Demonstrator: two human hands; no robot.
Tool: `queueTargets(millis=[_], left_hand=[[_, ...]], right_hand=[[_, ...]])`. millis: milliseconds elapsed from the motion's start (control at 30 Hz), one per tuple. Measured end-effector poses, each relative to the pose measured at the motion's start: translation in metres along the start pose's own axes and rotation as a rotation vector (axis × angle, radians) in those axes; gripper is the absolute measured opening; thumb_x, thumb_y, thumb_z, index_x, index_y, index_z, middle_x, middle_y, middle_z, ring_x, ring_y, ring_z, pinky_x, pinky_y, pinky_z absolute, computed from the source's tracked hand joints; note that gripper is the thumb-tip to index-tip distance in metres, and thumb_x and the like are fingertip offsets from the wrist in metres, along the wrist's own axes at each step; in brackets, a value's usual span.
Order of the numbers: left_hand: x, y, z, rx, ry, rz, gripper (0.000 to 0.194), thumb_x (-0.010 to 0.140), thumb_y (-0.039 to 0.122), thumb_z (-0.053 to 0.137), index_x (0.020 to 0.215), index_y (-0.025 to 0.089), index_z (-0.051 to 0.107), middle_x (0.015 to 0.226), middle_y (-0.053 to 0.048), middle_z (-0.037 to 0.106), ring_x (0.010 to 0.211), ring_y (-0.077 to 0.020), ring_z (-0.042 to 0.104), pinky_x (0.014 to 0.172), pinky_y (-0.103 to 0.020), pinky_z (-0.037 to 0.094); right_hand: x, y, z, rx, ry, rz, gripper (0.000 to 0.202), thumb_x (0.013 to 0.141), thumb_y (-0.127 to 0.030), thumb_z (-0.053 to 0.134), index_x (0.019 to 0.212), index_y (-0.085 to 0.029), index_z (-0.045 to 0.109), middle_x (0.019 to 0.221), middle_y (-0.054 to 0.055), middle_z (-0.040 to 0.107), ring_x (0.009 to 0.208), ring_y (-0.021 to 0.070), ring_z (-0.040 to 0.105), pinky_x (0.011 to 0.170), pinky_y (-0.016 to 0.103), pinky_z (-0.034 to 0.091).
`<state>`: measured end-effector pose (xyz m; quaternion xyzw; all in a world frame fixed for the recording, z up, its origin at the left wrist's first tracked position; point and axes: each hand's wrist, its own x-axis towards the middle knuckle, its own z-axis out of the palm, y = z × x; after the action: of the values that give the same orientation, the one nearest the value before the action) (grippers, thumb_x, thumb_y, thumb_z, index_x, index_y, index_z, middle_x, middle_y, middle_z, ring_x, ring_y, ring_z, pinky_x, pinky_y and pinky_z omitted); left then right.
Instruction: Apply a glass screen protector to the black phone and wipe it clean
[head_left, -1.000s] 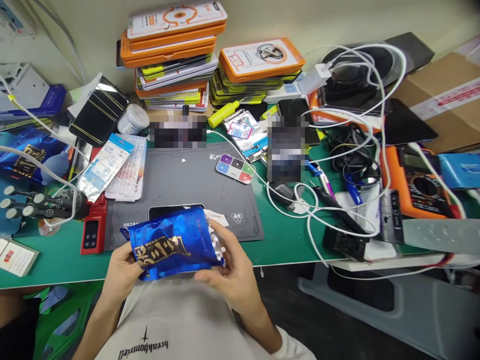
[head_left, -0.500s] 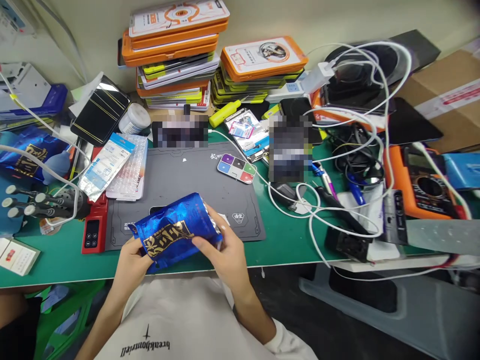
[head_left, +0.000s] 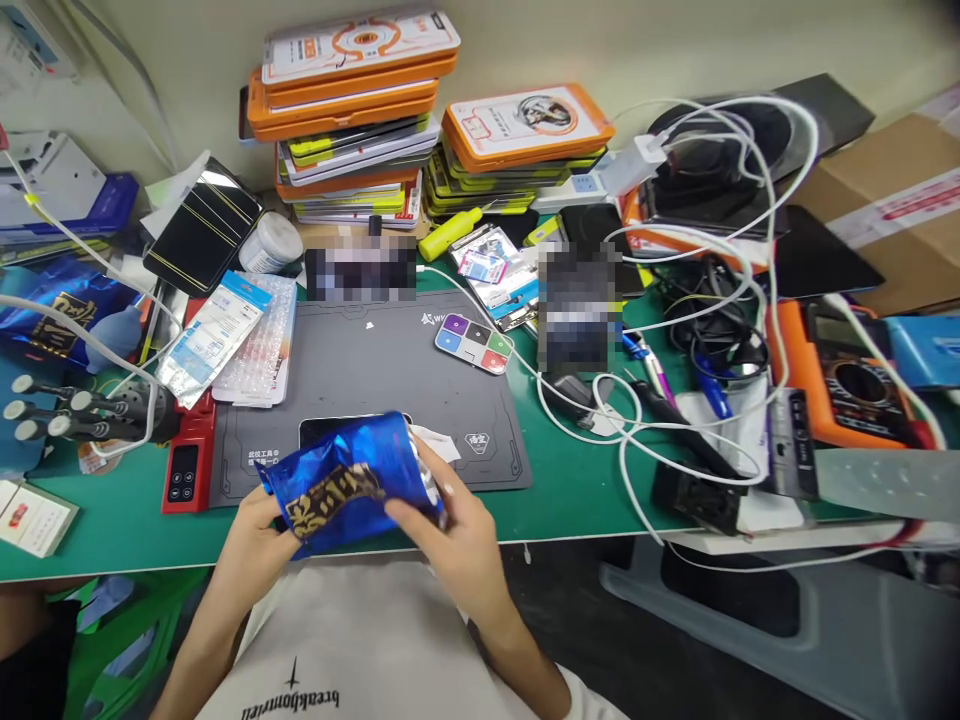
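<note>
A shiny blue foil pouch (head_left: pixel 352 475) with gold lettering lies sideways between my hands, just above the table's front edge. My left hand (head_left: pixel 259 535) is closed on the pouch's left end. At the other end, my right hand (head_left: pixel 461 540) grips it, thumb across the front and fingers behind. Whitish, crinkled material shows at the pouch's right end, partly covered by my fingers. Behind the pouch, a dark flat device with a light rim (head_left: pixel 319 430) is mostly hidden. A white paper piece (head_left: pixel 442 443) rests beside it on the grey work mat (head_left: pixel 360 350).
Left are a red tool with buttons (head_left: pixel 184 470), a screwdriver holder (head_left: pixel 131 410) and a cigarette-like box (head_left: pixel 34 515). Stacked orange cases (head_left: pixel 352 100) stand at the back. White cables (head_left: pixel 637 440) tangle on the right near an orange multimeter (head_left: pixel 847 380).
The pouch has dropped slightly toward me, its surface creasing differently. More of the dark device and the white paper shows behind it. Both hands keep their hold.
</note>
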<state>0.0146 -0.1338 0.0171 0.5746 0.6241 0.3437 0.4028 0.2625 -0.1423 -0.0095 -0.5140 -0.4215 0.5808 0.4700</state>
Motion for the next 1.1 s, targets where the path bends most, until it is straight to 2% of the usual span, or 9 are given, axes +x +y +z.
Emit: queueTargets(millis=[100, 267, 400, 600, 733, 900, 1000, 1100], left_hand=[[0.001, 0.002, -0.001, -0.008, -0.028, 0.014, 0.049, 0.088, 0.068, 0.095, 0.066, 0.024, 0.087, 0.074, -0.007, 0.083, 0.074, -0.0242, 0.078, 0.072, -0.030, 0.067], [0.004, -0.002, 0.007, -0.018, -0.019, 0.010, 0.050, 0.093, 0.070, 0.090, 0.072, 0.024, 0.090, 0.077, -0.007, 0.085, 0.075, -0.0236, 0.079, 0.071, -0.029, 0.066], [0.004, -0.003, 0.010, -0.022, -0.013, 0.004, 0.050, 0.092, 0.070, 0.091, 0.073, 0.024, 0.090, 0.077, -0.007, 0.085, 0.072, -0.0227, 0.077, 0.073, -0.030, 0.067], [0.004, -0.002, 0.010, -0.042, -0.030, -0.003, 0.050, 0.089, 0.070, 0.093, 0.072, 0.024, 0.090, 0.076, -0.007, 0.084, 0.071, -0.0226, 0.078, 0.070, -0.028, 0.067], [0.005, -0.001, 0.006, -0.066, -0.048, -0.005, 0.048, 0.087, 0.069, 0.097, 0.071, 0.024, 0.090, 0.076, -0.007, 0.084, 0.075, -0.0235, 0.081, 0.072, -0.028, 0.067], [0.006, 0.001, 0.000, -0.123, -0.104, 0.005, 0.057, 0.088, 0.074, 0.094, 0.068, 0.022, 0.087, 0.072, -0.007, 0.082, 0.072, -0.0241, 0.080, 0.070, -0.030, 0.068], [0.006, 0.002, -0.002, -0.135, -0.130, 0.024, 0.057, 0.090, 0.074, 0.093, 0.067, 0.022, 0.086, 0.072, -0.007, 0.081, 0.072, -0.0240, 0.078, 0.072, -0.032, 0.068], [0.005, 0.002, -0.001, -0.128, -0.124, 0.046, 0.058, 0.091, 0.072, 0.094, 0.062, 0.023, 0.082, 0.073, -0.008, 0.081, 0.072, -0.0242, 0.077, 0.071, -0.033, 0.067]], right_hand=[[-0.007, -0.002, -0.002, -0.020, -0.014, -0.027, 0.075, 0.096, -0.055, 0.098, 0.164, -0.034, 0.074, 0.124, 0.003, 0.094, 0.090, 0.0242, 0.090, 0.077, 0.029, 0.076], [-0.005, -0.004, -0.001, 0.011, 0.020, -0.059, 0.073, 0.098, -0.049, 0.097, 0.165, -0.034, 0.073, 0.131, 0.005, 0.092, 0.093, 0.0239, 0.090, 0.079, 0.029, 0.076], [0.000, -0.004, -0.001, 0.063, 0.008, -0.042, 0.071, 0.097, -0.047, 0.098, 0.163, -0.035, 0.075, 0.122, 0.003, 0.094, 0.087, 0.0217, 0.090, 0.074, 0.026, 0.075], [-0.003, 0.003, -0.001, 0.089, 0.002, -0.027, 0.073, 0.097, -0.046, 0.098, 0.165, -0.035, 0.073, 0.132, 0.005, 0.092, 0.100, 0.0247, 0.092, 0.082, 0.029, 0.077], [-0.005, 0.003, 0.001, 0.103, -0.022, -0.037, 0.073, 0.098, -0.045, 0.098, 0.166, -0.038, 0.072, 0.144, 0.005, 0.089, 0.114, 0.0272, 0.092, 0.095, 0.032, 0.077], [-0.001, -0.002, 0.003, 0.107, -0.064, -0.070, 0.073, 0.094, -0.047, 0.102, 0.161, -0.038, 0.076, 0.141, 0.005, 0.090, 0.109, 0.0259, 0.092, 0.093, 0.029, 0.077], [0.002, -0.002, 0.001, 0.110, -0.051, -0.083, 0.070, 0.092, -0.049, 0.103, 0.157, -0.036, 0.080, 0.144, 0.006, 0.088, 0.120, 0.0285, 0.091, 0.104, 0.034, 0.075], [0.001, -0.001, -0.002, 0.085, -0.051, -0.095, 0.069, 0.091, -0.051, 0.103, 0.153, -0.033, 0.083, 0.141, 0.008, 0.089, 0.117, 0.0307, 0.091, 0.102, 0.036, 0.076]])
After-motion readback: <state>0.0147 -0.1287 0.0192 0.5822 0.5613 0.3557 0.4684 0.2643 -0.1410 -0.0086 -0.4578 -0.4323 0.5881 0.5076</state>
